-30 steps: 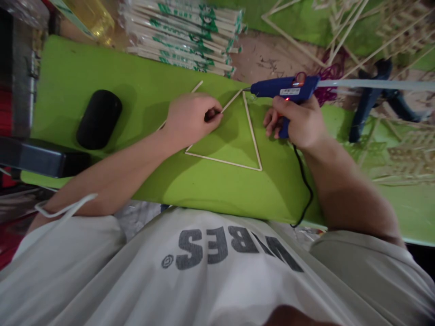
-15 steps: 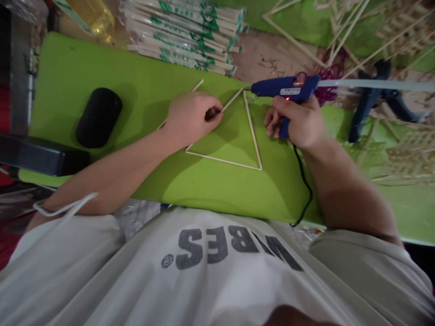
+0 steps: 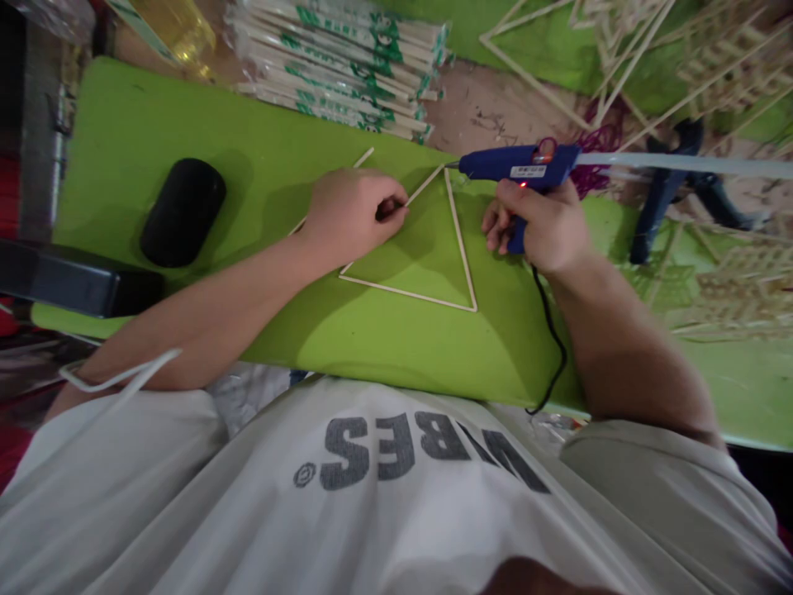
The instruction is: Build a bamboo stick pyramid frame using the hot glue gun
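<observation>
Thin wooden sticks form a triangle (image 3: 409,293) on the green board (image 3: 384,339). My left hand (image 3: 353,213) pinches the stick (image 3: 426,185) on its slanting left side; the hand hides the middle of that stick. My right hand (image 3: 548,219) is wrapped round the handle of a blue glue gun (image 3: 499,163), whose small red light is lit. The gun's nozzle is at the triangle's top corner, touching or very close to it. A long translucent glue stick (image 3: 675,163) juts from its back. Another stick (image 3: 364,157) passes beneath my left hand.
Paper-wrapped chopsticks (image 3: 340,66) lie at the back, beside a bottle of yellow liquid (image 3: 177,37). A black rounded object (image 3: 182,212) and a black box (image 3: 80,279) are at left. Stick frames (image 3: 737,66), purple string (image 3: 598,136) and a dark blue clamp-like tool (image 3: 666,186) fill the right.
The camera view has shifted slightly. Both hands keep their hold, and the nozzle stays at the triangle's top corner.
</observation>
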Motion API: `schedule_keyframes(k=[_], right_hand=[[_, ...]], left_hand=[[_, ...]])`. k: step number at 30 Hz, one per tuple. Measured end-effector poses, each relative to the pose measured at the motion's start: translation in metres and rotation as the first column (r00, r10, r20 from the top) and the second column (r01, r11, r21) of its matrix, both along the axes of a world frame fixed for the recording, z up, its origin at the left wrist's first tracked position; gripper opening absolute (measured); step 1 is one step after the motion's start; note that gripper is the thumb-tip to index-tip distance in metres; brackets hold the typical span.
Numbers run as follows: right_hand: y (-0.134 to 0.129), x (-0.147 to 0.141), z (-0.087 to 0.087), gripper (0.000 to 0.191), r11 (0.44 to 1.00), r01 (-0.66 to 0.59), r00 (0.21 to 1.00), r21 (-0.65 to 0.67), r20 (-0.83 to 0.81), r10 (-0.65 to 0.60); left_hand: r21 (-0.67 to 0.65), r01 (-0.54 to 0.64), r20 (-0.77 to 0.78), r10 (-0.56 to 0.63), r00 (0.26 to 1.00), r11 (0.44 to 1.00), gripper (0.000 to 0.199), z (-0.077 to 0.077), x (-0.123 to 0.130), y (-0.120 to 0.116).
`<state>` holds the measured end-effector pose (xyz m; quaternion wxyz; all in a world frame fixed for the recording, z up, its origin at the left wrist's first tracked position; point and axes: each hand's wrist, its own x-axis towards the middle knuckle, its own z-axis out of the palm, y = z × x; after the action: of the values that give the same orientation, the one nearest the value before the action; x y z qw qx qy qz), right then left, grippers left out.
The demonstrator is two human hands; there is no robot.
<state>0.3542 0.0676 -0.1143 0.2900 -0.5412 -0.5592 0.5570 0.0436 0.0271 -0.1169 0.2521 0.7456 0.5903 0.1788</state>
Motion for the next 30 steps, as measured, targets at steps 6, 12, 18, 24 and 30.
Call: schedule_keyframes(k=[6,12,18,24,30], right_hand=[[0.0,0.002,-0.003,0.058,1.0,-0.001,1.0,-0.021,-0.002,0.001],[0.0,0.0,-0.003,0.074,1.0,-0.002,1.0,0.029,-0.025,0.003],[0.0,0.005,-0.005,0.058,1.0,-0.024,1.0,-0.002,0.001,0.024],[-0.005,0.002,0.0,0.062,1.0,-0.022,1.0,0.004,-0.002,0.022],[-0.008,-0.008,0.01,0.07,0.999,0.02,1.0,0.036,-0.011,-0.02]], left_hand=[[0.017,0.005,0.029,-0.005,1.0,1.0,0.027,-0.002,-0.002,0.0],[0.03,0.023,0.001,-0.023,1.0,0.999,0.028,0.004,0.0,-0.001],[0.022,0.023,-0.074,-0.021,0.997,0.999,0.025,0.015,0.006,-0.003],[0.035,0.034,-0.053,-0.032,0.998,0.999,0.021,0.012,0.005,-0.003],[0.054,0.041,-0.011,-0.04,0.999,0.998,0.027,0.007,0.002,-0.001]])
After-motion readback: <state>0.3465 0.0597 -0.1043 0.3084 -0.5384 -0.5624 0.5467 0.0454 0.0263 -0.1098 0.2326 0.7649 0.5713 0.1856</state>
